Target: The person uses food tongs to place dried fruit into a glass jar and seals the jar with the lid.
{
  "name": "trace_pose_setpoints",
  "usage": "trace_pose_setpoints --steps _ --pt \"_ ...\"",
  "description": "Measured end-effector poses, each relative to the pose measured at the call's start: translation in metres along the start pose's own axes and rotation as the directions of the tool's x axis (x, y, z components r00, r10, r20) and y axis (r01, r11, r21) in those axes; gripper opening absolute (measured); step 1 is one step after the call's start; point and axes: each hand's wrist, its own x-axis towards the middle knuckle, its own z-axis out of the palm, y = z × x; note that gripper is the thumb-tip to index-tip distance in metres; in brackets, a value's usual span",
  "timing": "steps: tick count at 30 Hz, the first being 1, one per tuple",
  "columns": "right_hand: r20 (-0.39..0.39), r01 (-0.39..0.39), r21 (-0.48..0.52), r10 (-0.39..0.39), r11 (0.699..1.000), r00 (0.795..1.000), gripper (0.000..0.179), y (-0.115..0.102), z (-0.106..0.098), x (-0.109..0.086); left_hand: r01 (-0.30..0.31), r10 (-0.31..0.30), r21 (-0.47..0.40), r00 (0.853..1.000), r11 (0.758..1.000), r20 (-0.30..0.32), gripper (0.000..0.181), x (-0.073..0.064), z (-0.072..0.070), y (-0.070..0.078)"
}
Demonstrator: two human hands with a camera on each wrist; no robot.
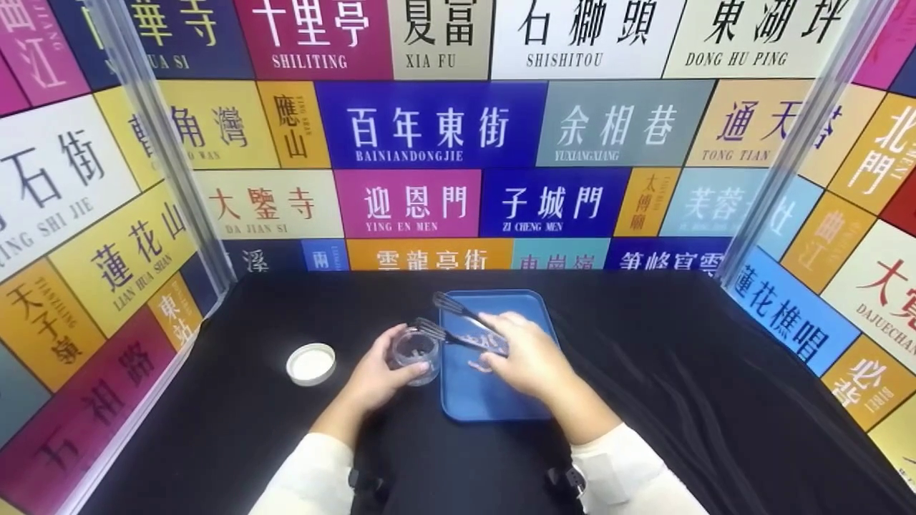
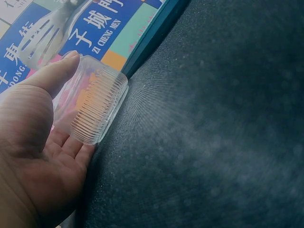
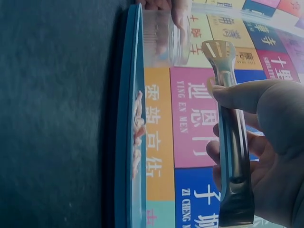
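In the head view, my left hand point(image 1: 373, 378) grips a clear ribbed jar point(image 2: 97, 107) by its side, left of the blue tray point(image 1: 494, 402). The jar stands with its mouth up; a few faint bits show inside, too unclear to identify. My right hand point(image 1: 533, 355) holds metal tongs point(image 3: 233, 147) above the tray. Their slotted tips spread apart, one of them close to the jar's rim, and nothing visible is caught between them. Small pale pinkish pieces point(image 3: 137, 137) lie on the tray, partly hidden by the tongs and right hand in the head view.
A round white lid point(image 1: 311, 364) lies on the black tablecloth point(image 1: 272, 429) to the left of the jar. Walls with colourful Chinese place-name panels point(image 1: 429, 121) enclose the table at the back and sides. Wrinkles run through the cloth on the right.
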Motion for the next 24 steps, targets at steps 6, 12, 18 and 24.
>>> trace_pose_setpoints --steps 6,12,18,24 --pt "0.019 -0.047 -0.015 0.048 0.999 0.999 0.065 0.017 -0.007 0.004 -0.009 0.009 0.006 1.000 1.000 0.006 0.086 0.000 0.000 0.000" --pt "0.089 -0.125 -0.023 0.127 0.992 0.988 0.067 0.040 -0.015 0.007 -0.002 0.002 0.023 1.000 1.000 0.002 0.086 0.000 0.000 0.000" --pt "0.148 -0.167 -0.040 0.171 0.985 0.974 0.066 0.057 -0.023 0.007 0.001 -0.001 0.014 1.000 1.000 0.001 0.086 0.000 0.000 0.000" --pt "0.164 -0.215 -0.062 0.222 0.975 0.961 0.064 0.068 -0.025 0.006 0.013 -0.013 0.013 1.000 1.000 -0.002 0.086 -0.001 0.000 0.001"
